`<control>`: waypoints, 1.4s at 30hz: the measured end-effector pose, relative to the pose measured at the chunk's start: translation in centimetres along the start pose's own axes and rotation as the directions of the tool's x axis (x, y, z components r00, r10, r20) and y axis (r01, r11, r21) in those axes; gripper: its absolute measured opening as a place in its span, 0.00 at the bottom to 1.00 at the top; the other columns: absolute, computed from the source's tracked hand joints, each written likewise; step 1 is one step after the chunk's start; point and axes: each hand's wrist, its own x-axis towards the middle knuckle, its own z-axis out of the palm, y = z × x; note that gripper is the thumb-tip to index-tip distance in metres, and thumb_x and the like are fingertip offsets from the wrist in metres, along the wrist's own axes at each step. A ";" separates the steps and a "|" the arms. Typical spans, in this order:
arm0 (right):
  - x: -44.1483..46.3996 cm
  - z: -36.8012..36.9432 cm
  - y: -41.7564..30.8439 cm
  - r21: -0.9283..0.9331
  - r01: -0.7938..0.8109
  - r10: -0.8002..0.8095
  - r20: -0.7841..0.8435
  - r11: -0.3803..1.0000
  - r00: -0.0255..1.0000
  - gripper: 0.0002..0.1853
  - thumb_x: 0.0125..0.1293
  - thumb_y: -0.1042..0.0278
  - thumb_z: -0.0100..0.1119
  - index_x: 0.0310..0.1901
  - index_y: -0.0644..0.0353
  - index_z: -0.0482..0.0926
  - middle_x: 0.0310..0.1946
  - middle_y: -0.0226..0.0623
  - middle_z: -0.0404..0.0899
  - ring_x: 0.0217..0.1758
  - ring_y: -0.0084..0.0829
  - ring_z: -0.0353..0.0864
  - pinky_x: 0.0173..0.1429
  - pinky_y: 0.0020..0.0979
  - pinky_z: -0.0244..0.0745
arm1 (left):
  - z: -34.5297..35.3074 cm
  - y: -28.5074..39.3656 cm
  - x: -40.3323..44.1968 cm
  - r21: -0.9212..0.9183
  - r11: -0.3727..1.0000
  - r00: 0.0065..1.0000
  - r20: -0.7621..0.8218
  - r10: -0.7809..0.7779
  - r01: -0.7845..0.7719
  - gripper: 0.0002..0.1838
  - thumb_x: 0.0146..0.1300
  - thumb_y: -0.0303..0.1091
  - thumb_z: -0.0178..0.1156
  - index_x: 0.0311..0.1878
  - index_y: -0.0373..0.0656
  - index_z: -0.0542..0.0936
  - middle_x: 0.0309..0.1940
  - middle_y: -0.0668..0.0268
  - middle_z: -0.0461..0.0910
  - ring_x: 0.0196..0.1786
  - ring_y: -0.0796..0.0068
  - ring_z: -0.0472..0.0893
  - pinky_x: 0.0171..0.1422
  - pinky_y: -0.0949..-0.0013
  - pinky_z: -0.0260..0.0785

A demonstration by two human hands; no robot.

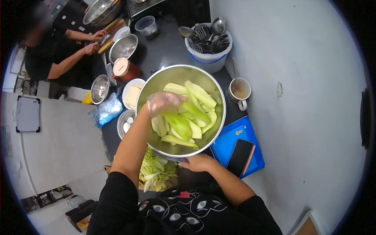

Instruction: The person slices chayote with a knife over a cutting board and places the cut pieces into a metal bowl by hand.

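A large steel bowl (221, 113) holds long pale green peeled vegetable pieces (201, 94), whose kind I cannot make out. Over its left side is my left hand (166, 102), in a clear plastic glove and smeared by motion. Two brighter green pieces (178, 124) just below it are blurred too; whether its fingers grip them is unclear. At the bowl's near rim, my right hand (197, 162) is bare and closed on a knife (169, 158), its blade partly under the bowl. Green peelings (156, 170) are heaped below the rim.
A bucket of cutlery (211, 58), a mug with a spoon (239, 91) and a blue folder (227, 137) with a phone (239, 156) lie along the wall. Left are eggs (127, 126), a blue plastic bag (107, 109) and a red jug (131, 73). A co-worker (58, 51) cuts on a board.
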 end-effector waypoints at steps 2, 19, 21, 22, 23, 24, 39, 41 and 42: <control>-0.3 -0.4 -0.5 -0.002 0.008 -0.008 -0.017 1.000 1.000 0.32 0.63 0.53 0.57 0.63 0.65 0.63 0.62 0.58 0.64 0.65 0.50 0.64 0.67 0.38 0.60 | 0.4 0.9 -0.9 0.105 0.992 0.993 0.091 -0.081 0.071 0.06 0.54 0.18 0.55 0.32 0.37 0.80 0.46 0.58 0.81 0.51 0.65 0.78 0.60 0.70 0.67; -0.5 0.3 -0.4 -0.067 0.018 -0.016 0.030 0.998 0.999 0.26 0.64 0.51 0.55 0.55 0.63 0.68 0.49 0.54 0.76 0.52 0.53 0.75 0.56 0.45 0.70 | -0.8 -4.2 1.9 0.816 0.224 0.794 -0.574 0.199 0.534 0.28 0.60 0.43 0.54 0.63 0.45 0.68 0.63 0.47 0.66 0.67 0.52 0.64 0.67 0.55 0.61; -0.7 0.3 -0.8 -0.059 0.011 -0.008 0.039 0.998 0.999 0.26 0.64 0.51 0.55 0.55 0.63 0.68 0.48 0.54 0.76 0.51 0.53 0.76 0.55 0.45 0.70 | -2.3 -6.3 2.1 0.769 0.442 0.783 -0.587 0.206 0.461 0.29 0.60 0.43 0.53 0.65 0.45 0.66 0.63 0.48 0.66 0.67 0.53 0.64 0.66 0.54 0.62; -0.6 0.5 -0.6 -0.058 0.019 -0.017 0.030 0.998 0.999 0.26 0.64 0.51 0.55 0.55 0.64 0.68 0.48 0.54 0.76 0.52 0.52 0.76 0.55 0.45 0.70 | -2.8 -6.2 2.0 0.790 0.490 0.804 -0.536 0.257 0.369 0.29 0.60 0.41 0.54 0.64 0.43 0.66 0.61 0.50 0.69 0.65 0.53 0.67 0.66 0.54 0.62; -0.4 0.7 -0.4 -0.056 0.026 -0.025 0.021 0.998 0.999 0.26 0.63 0.51 0.55 0.55 0.64 0.68 0.48 0.54 0.76 0.52 0.52 0.76 0.55 0.45 0.70 | -3.3 -6.0 1.8 0.804 0.530 0.819 -0.482 0.311 0.271 0.28 0.60 0.39 0.55 0.64 0.41 0.67 0.58 0.51 0.72 0.63 0.53 0.69 0.66 0.54 0.62; -0.4 0.9 -0.2 -0.057 0.045 -0.045 -0.005 0.997 0.999 0.26 0.63 0.52 0.56 0.55 0.64 0.68 0.48 0.54 0.76 0.52 0.52 0.76 0.55 0.45 0.70 | -4.4 -5.7 1.1 0.615 0.774 0.854 -0.475 0.211 0.151 0.28 0.61 0.39 0.55 0.64 0.41 0.66 0.57 0.52 0.73 0.61 0.55 0.71 0.64 0.55 0.63; -3.3 2.0 -2.9 -0.134 -0.141 0.117 -0.172 0.981 0.978 0.35 0.57 0.57 0.62 0.65 0.56 0.63 0.49 0.56 0.77 0.53 0.53 0.76 0.56 0.43 0.71 | -1.3 -1.9 -27.6 -0.094 0.964 0.645 -0.758 0.092 -0.248 0.33 0.60 0.45 0.64 0.64 0.42 0.64 0.44 0.61 0.77 0.43 0.75 0.75 0.46 0.72 0.68; -3.8 2.9 -2.5 -0.169 -0.171 0.128 -0.241 0.971 0.962 0.37 0.56 0.58 0.62 0.67 0.52 0.61 0.47 0.56 0.77 0.51 0.54 0.77 0.55 0.44 0.72 | -1.2 -4.3 -30.8 -0.094 0.952 0.634 -0.764 0.118 -0.291 0.35 0.59 0.49 0.64 0.64 0.43 0.64 0.43 0.62 0.77 0.40 0.75 0.74 0.43 0.72 0.67; -4.0 3.4 -2.0 -0.182 -0.152 0.096 -0.284 0.971 0.954 0.37 0.56 0.58 0.62 0.68 0.51 0.60 0.47 0.56 0.77 0.51 0.53 0.77 0.55 0.44 0.72 | -1.0 -5.5 -32.2 -0.044 0.969 0.593 -0.798 0.112 -0.242 0.34 0.59 0.49 0.63 0.63 0.43 0.65 0.43 0.62 0.78 0.42 0.74 0.75 0.44 0.72 0.67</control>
